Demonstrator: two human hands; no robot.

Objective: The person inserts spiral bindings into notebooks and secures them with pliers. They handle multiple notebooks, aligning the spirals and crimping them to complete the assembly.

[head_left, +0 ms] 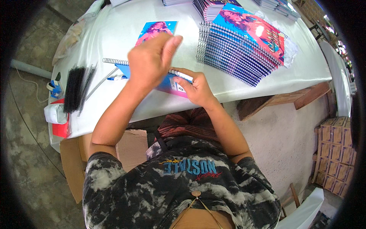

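My right hand grips the near right end of a notebook with a blue and pink cover, its thumb on top. A black wire coil runs along the notebook's upper edge and sticks out past it to the left. Above that edge my left hand is curled into a fist with the thumb extended; its fingertips and anything in them are hidden. Just beyond the left hand lies a booklet with an illustrated pink and blue cover, partly covered by the hand.
A fanned stack of coil-bound notebooks lies at the right on the white cloth-covered table. Loose black coils and a blue tape dispenser lie at the left. More book stacks stand at the back. An opened cardboard box sits below.
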